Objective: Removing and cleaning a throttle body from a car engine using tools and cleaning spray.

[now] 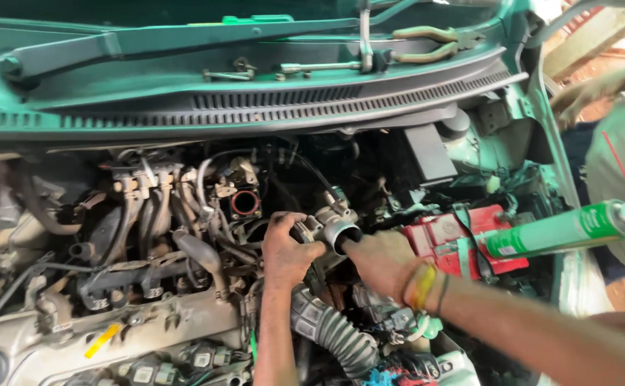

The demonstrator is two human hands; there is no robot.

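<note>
Head view: open engine bay [148, 286] of a green car, crowded. Little free room around the hands: hoses and intake runners [141, 214] to the left, a ribbed black hose [330, 332] just below, a red-topped battery [462, 239] just to the right, the black cowl grille [270, 107] above. A round open port with a red ring [245, 204] sits just up-left of the hands.

The metal throttle body [330, 225] sits mid-bay, between both hands. Left hand [286, 246] grips its left side, fingers curled tight around the housing, thumb on top. Right hand [380, 257] is against its round bore from the right; fingers are hidden behind the part, so I cannot tell how far they close. Wrist carries coloured thread bands [421, 286].

Far right: a green spray can [566, 230] pointing in over the battery; what holds it is out of view. Pliers [430, 43] and a wrench [320, 68] lie on the cowl, well apart from the hands.
</note>
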